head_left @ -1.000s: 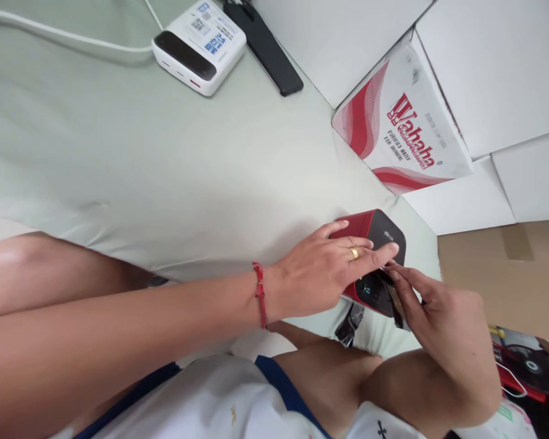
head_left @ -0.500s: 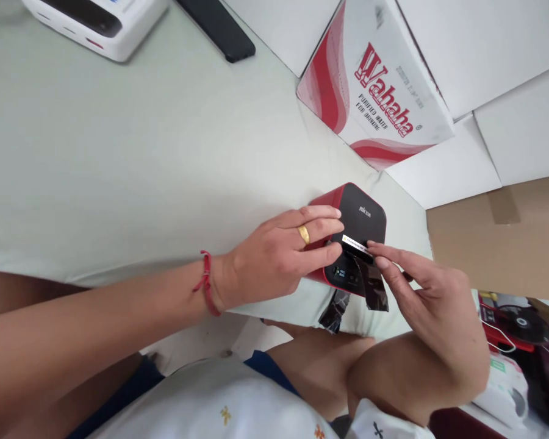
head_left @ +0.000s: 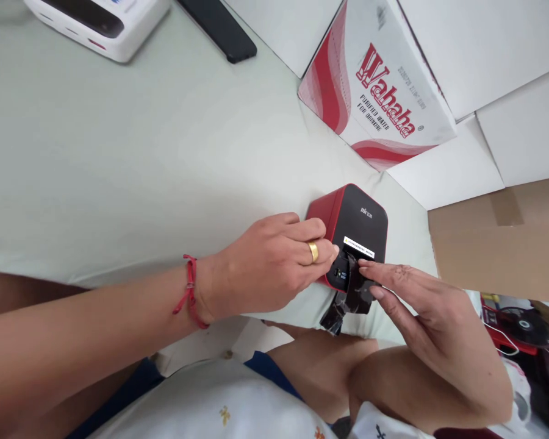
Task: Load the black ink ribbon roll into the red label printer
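Observation:
A small red-and-black boxy device [head_left: 368, 228] stands on the pale green cloth, its black front towards the right. Below a white warning label [head_left: 359, 247], a slot in that face has a dark glossy film strip [head_left: 357, 292] hanging out past the lower edge. My left hand [head_left: 283, 262] is closed with bent fingers on the device's left edge, fingertips beside the slot; what lies under them is hidden. With my right hand [head_left: 421, 311] I hold the strip just below the label, the index fingertip on its surface and the thumb at its edge.
Behind the device stands a Wahaha water carton [head_left: 379, 91] against white boxes [head_left: 526, 116]. A brown cardboard box [head_left: 480, 244] is to the right. A black flat object [head_left: 222, 30] and a white device [head_left: 114, 30] lie at the upper left. My legs are below the cloth's edge.
My left hand has drawn back slightly from the front face and its fingers have bent. The right fingers have slid down off the label onto the strip, which has shifted left.

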`<state>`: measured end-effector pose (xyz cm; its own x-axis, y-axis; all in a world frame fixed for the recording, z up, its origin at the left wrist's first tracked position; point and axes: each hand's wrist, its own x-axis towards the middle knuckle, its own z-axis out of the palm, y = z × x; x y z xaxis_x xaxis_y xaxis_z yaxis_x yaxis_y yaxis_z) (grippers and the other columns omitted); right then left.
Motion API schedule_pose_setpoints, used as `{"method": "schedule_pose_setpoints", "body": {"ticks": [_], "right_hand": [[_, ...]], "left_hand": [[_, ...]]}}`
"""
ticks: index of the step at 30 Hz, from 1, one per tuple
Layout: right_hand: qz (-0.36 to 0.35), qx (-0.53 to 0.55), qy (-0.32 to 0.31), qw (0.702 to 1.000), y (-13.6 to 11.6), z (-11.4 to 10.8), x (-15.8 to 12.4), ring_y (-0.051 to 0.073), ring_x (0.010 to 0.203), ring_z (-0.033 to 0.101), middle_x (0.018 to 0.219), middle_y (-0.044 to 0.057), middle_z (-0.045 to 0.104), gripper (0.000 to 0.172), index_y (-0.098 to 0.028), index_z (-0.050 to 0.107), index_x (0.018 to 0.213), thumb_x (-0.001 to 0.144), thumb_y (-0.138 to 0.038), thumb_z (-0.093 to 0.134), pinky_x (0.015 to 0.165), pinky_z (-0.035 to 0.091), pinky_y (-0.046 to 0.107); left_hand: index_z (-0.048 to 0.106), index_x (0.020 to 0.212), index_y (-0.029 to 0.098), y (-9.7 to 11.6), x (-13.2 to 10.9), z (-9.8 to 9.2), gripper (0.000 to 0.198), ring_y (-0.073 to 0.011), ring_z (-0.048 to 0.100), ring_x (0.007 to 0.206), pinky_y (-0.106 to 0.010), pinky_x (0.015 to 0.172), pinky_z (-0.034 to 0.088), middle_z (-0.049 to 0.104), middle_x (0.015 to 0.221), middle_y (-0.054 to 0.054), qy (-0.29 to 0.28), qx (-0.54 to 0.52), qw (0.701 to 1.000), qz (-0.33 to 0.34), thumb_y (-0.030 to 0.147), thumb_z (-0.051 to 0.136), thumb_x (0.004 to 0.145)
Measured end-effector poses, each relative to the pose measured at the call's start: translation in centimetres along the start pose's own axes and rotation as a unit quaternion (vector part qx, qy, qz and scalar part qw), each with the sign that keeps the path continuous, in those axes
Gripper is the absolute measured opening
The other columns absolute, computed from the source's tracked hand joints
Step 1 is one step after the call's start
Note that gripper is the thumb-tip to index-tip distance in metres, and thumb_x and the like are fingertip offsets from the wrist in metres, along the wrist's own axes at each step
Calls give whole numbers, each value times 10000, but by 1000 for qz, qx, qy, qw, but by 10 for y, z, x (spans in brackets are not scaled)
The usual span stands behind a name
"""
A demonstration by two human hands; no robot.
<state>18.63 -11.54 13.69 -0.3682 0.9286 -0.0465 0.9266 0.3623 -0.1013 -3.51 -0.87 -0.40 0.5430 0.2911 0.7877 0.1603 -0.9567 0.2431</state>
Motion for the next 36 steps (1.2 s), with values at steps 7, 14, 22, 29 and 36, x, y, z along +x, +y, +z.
{"method": "schedule_pose_setpoints", "body": {"ticks": [7,14,22,29,36], "right_hand": [[3,21,-2,1000,0,-2,-1,169,1084,838,1250,11,846,243,-226,789,1260,1109,-236,599,968,683,261],[204,136,114,963,26,36,27,188,885,832,1026,20,868,265,-239,835,1172,1077,-383,633,845,671,321],[156,66,2,986,51,56,54,308,1184,671,1181,109,814,391,-245,826,1323,1046,-411,605,1094,560,492],[144,74,-27,986,55,54,58,311,1179,672,1175,135,792,379,-229,840,1276,984,-346,628,1097,552,489],[194,108,13,975,56,58,46,265,1215,678,1251,113,743,356,-254,835,1272,990,-416,689,1127,540,449]], "left_hand": [[743,1050,162,-5,-4,3,287,-167,758,976,-299,870,607,768,816,1,31,-47,998,-8,37,488,1083],[785,991,199,-10,-5,14,384,-172,746,973,-290,897,651,745,755,-13,2,-92,995,-46,-6,460,983],[753,1026,139,4,-6,10,302,-225,706,989,-326,859,634,754,852,-49,-18,-47,997,-51,-26,513,947],[721,1207,114,6,-11,10,305,-212,714,959,-322,828,612,764,906,-58,-36,-47,997,-54,16,522,998],[736,1086,131,3,-10,5,321,-224,696,975,-339,886,616,758,965,-85,-9,-61,990,-124,12,460,973]]}}
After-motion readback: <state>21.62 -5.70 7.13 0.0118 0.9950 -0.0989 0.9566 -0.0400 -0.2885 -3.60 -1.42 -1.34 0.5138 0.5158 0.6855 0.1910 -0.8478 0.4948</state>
